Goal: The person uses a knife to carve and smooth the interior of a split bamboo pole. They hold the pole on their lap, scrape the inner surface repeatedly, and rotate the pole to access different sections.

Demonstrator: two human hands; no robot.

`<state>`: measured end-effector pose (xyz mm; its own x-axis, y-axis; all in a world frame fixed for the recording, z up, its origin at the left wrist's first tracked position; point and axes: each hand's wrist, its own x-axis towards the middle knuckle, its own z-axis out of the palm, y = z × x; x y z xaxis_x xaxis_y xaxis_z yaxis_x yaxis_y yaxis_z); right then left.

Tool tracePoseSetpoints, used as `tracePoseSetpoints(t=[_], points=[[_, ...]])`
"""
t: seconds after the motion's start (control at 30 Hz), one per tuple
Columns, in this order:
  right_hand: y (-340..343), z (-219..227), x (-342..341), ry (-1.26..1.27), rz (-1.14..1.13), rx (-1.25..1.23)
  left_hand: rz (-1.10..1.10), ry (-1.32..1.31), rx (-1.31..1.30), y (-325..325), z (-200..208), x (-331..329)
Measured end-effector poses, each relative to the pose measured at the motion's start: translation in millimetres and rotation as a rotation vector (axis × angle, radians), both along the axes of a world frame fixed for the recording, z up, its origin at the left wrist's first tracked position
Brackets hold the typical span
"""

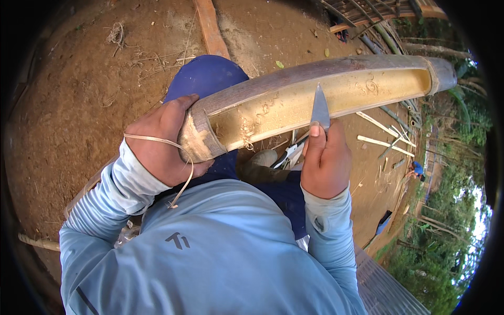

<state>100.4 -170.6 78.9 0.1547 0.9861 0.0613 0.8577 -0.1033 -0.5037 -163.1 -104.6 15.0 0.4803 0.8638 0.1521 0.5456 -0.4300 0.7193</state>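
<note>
A long bamboo tube (294, 73) lies across in front of me, one side cut away into a long trough. Thin curled shavings (247, 131) cling to its pale inner wall. Around the tube's left end my left hand (163, 139) is closed, with a thin pale strip (186, 184) looped over its back and hanging down. My right hand (328, 163) grips a knife, thumb on the lower part of the blade (319, 107). The blade points away from me in front of the opening; whether its tip touches the bamboo I cannot tell. The knife's handle is hidden in the fist.
My knee in blue trousers (202, 76) is behind the tube's left part. A wooden plank (211, 29) lies on the dirt ahead. Pale split strips (386, 146) and poles are scattered at right. Farther right is a person in blue (417, 169). Corrugated sheeting (388, 286) lies at lower right.
</note>
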Motion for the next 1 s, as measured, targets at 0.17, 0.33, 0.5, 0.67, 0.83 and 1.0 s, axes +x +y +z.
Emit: tracePoseSetpoints(t=[0.17, 0.33, 0.5, 0.67, 0.83, 1.0], points=[[-23, -22, -26, -0.068, 0.167, -0.055, -0.007, 0.004, 0.036, 1, -1, 3], [-9, -5, -12, -0.049, 0.026, 0.021, -0.005, -0.013, 0.001, 0, 1, 1], [-8, 1, -11, -0.065, 0.042, -0.022, 0.002, -0.038, 0.057, 0, -1, 2], [-17, -18, -23, -0.051, 0.08, 0.007, -0.004, -0.05, 0.058, 1, -3, 4], [-1, -1, -6, 0.028, 0.005, -0.023, 0.0, 0.006, 0.016, 0, -2, 0], [-15, -19, -22, -0.091, 0.136, 0.005, 0.007, -0.011, 0.037, 1, -2, 4]])
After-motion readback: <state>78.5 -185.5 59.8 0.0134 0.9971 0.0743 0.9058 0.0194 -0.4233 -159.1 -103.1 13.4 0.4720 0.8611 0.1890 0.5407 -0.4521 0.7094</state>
